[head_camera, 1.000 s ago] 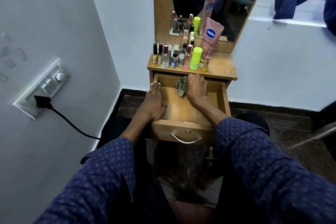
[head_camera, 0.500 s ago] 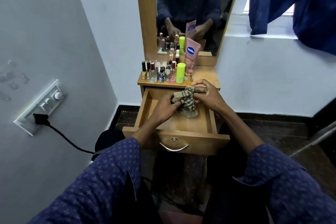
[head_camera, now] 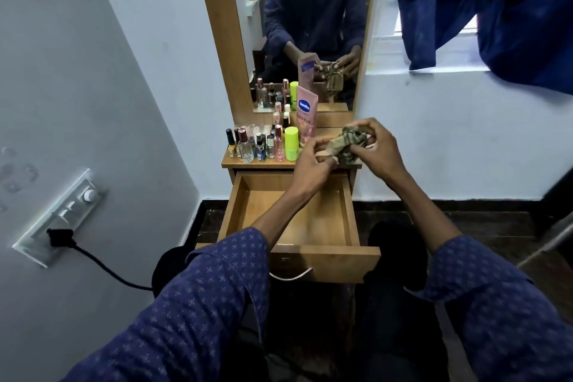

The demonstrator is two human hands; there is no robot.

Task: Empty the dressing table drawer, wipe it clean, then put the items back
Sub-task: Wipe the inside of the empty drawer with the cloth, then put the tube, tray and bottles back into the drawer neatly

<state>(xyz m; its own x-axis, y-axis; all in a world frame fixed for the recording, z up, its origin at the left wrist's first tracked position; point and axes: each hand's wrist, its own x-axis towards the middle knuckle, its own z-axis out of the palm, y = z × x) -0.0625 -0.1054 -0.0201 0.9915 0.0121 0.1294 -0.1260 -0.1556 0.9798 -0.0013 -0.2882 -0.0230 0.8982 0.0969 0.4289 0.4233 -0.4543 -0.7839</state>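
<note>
**Drawer out below the bench, cloth held above its back edge**

You have the drawer point(head_camera: 297, 220) pulled out toward you at 6 o'clock of the bench point(head_camera: 235, 162). Small bottles point(head_camera: 260, 146) crowd the bench's 9 o'clock side, the tube point(head_camera: 305, 116) behind them against the mirror point(head_camera: 313, 25). Your left hand point(head_camera: 310, 164) and right hand point(head_camera: 376, 149) hold the cloth point(head_camera: 344, 143) between them, above the bench's 3 o'clock side.

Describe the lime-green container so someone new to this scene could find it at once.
Start at the tall mirror and drop to the wooden shelf above the open drawer. In the row of small bottles, the lime-green container stands at the right end, before the pink Vaseline tube. It alone is bright green.
</note>
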